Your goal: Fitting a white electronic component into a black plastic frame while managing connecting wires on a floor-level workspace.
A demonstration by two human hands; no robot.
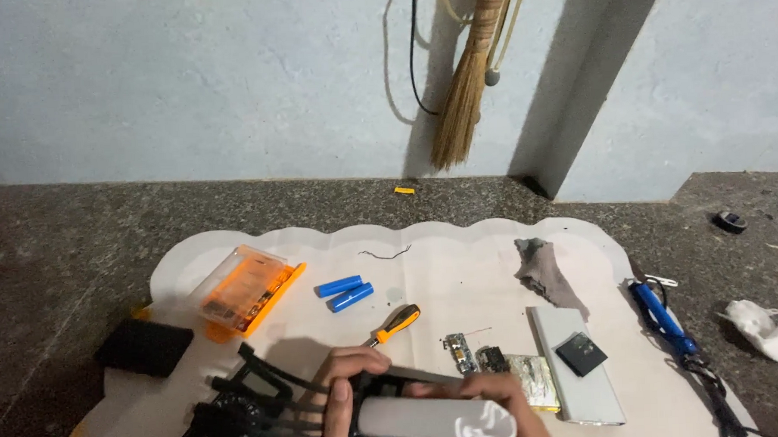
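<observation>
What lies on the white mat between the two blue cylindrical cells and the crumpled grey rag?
In the head view, only a thin dark wire scrap lies between the blue cylindrical cells and crumpled grey rag; otherwise bare white mat.

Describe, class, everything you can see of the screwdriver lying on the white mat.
The screwdriver is small, with an orange handle that has black grip sections and a thin metal shaft. It lies flat on the white mat, handle pointing up and to the right, tip down and to the left toward the left hand. Nothing touches it. Two blue cylindrical cells lie just above and left of it.
</observation>
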